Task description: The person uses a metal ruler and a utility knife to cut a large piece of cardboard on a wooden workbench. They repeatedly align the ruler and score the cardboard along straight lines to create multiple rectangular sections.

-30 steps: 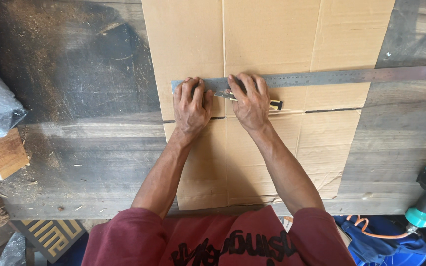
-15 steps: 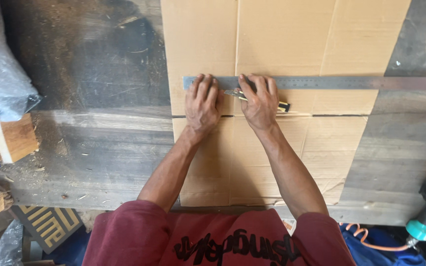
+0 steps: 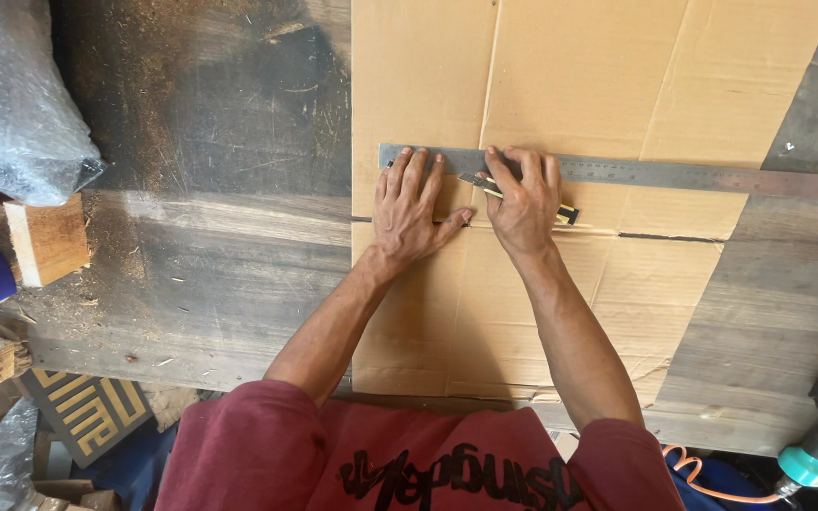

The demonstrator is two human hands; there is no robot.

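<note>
Since a second ago your left hand [image 3: 409,213] has loosened up: it was bunched on the near end of the steel ruler [image 3: 636,172] with fingers curled, now the fingers lie flat and spread, tips on the ruler's left end and thumb swung out toward your right hand [image 3: 523,201]. The ruler hasn't shifted on the cardboard sheet [image 3: 560,85], and the view has just drifted a bit. I'd read that as you pinning the straightedge down harder, so it's settled.

Your right hand is closed around the utility knife [image 3: 523,197], a yellow-and-black one. Its long axis runs nearly parallel to the ruler, slightly tilted, with the blade end pointing left toward your left hand and the butt end poking out on the right. It sits just below the ruler's near edge.

The ruler's long axis goes left to right across the cardboard, running past its right edge onto the wooden tabletop [image 3: 191,255]. A cut line already shows in the cardboard just below it.
</note>
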